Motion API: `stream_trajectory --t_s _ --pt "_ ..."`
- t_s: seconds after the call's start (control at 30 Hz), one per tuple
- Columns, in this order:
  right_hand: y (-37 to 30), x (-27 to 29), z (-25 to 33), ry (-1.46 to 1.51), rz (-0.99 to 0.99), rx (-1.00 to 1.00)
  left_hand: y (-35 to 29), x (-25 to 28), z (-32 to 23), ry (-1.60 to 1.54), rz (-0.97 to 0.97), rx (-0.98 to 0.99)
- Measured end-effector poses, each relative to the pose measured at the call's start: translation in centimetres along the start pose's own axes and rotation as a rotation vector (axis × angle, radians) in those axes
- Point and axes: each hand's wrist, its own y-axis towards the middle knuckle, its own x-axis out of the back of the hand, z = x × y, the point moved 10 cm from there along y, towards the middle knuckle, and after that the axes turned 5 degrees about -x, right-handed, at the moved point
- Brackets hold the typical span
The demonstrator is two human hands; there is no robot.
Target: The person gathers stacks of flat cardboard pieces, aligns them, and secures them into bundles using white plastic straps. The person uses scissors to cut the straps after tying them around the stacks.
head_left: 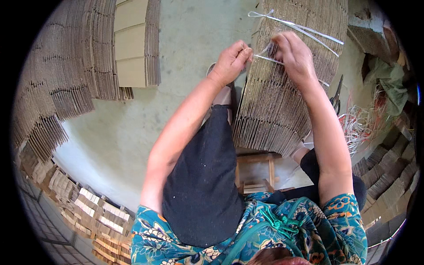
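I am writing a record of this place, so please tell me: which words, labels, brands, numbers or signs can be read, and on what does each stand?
There are none that I can read.
Cardboard bundle: no lettering visible on its corrugated edges.
White strap across it: no print visible.
Pale cardboard panels, upper left: plain.
Far stacks, lower left: too small to tell.

The right hand (295,56) is covering part of the white strap (269,59), and I'm not making out whether it's reaching between the left hand's (233,62) fingertips. My view's top edge is cutting off the cardboard bundle (274,106).
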Motion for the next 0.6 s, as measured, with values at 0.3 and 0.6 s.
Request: stream_trajectory --t_s 0.3,0.6 --pt "-1.9 -1.8 1.3 0.009 0.013 0.041 -0.2 -0.3 0.0 -0.144 -0.001 0.005" --pt "-2.3 -1.2 1.8 0.006 -0.073 0.1 -0.8 -0.4 0.3 -0.223 -0.03 0.073"
